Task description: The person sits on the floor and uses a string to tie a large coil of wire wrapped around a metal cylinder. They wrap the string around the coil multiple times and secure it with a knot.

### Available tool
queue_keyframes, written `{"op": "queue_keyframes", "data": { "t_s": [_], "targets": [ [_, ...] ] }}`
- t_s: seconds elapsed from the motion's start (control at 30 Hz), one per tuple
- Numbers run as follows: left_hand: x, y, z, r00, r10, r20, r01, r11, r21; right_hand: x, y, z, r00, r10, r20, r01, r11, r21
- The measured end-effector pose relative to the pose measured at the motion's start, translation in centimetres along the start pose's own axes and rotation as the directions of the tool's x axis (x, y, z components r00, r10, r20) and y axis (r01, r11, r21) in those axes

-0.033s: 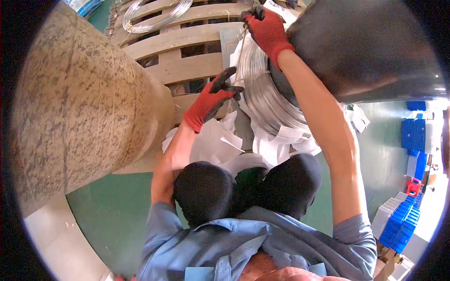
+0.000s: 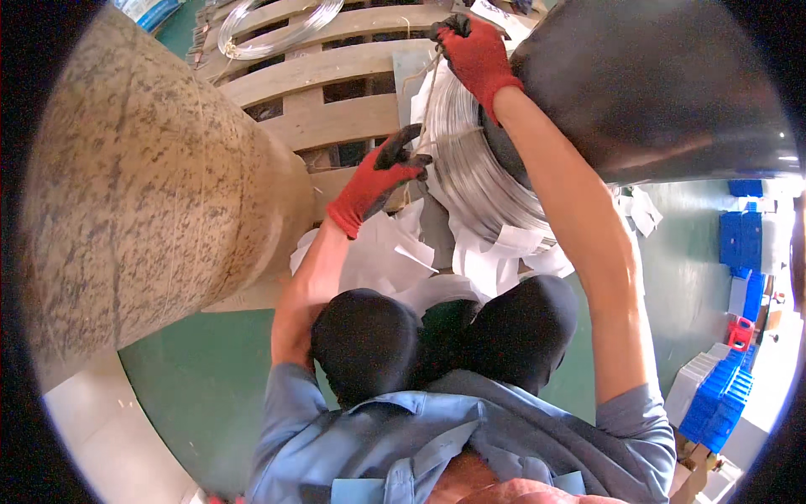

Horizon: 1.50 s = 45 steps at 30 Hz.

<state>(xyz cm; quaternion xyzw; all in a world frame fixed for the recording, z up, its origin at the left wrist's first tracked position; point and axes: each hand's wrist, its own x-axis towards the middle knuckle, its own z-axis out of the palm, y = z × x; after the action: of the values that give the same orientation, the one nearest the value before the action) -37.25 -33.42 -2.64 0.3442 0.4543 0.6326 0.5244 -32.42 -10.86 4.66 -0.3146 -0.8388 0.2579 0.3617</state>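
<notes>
A thick coil of silvery wire lies on white paper wrapping, against a large dark cylinder. A thin beige cord runs along the coil's left side, between my hands. My right hand, in a red glove with black fingers, is closed round the cord at the coil's far end; its fingertips are partly hidden. Nearer to me, my left hand, gloved alike, grips the cord beside the coil, forefinger raised away from the other fingers. A loose bit of cord hangs below it.
Wooden pallet slats stretch under and beyond the coil, with a smaller wire ring on them. At left stands a big brown, mottled cylinder. Blue crates line the right side of the green floor. My knees are close below the paper.
Both hands have shifted very slightly left. The cord by my left hand lies differently, and its loose bit now shows below that hand.
</notes>
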Motion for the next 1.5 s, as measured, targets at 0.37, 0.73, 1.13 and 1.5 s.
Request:
{"op": "queue_keyframes", "data": {
  "t_s": [0.37, 0.73, 1.13, 1.5],
  "targets": [
    [-1.2, 0.8, -1.1, 0.966, 0.175, -0.188, 0.05, 0.59, 0.806, 0.6, -0.1, -0.1, 0.988, 0.013, 0.154, 0.033, 0.955, -0.296],
    [-1.2, 4.6, -0.5, 0.999, -0.05, -0.02, 0.038, 0.389, 0.92, 1.3, -9.1, -7.9, 0.843, -0.25, 0.477, 0.53, 0.223, -0.818],
    [2.5, 10.5, 5.0, 0.965, -0.261, 0.009, 0.239, 0.871, -0.428, -1.6, -8.5, -9.4, 0.562, -0.045, 0.826, 0.822, 0.141, -0.551],
    [-1.5, 6.9, -0.3, 0.933, -0.342, 0.115, 0.357, 0.837, -0.415, -3.7, -7.6, -9.7, 0.72, -0.255, 0.645, 0.678, 0.058, -0.733]
  ]
}}
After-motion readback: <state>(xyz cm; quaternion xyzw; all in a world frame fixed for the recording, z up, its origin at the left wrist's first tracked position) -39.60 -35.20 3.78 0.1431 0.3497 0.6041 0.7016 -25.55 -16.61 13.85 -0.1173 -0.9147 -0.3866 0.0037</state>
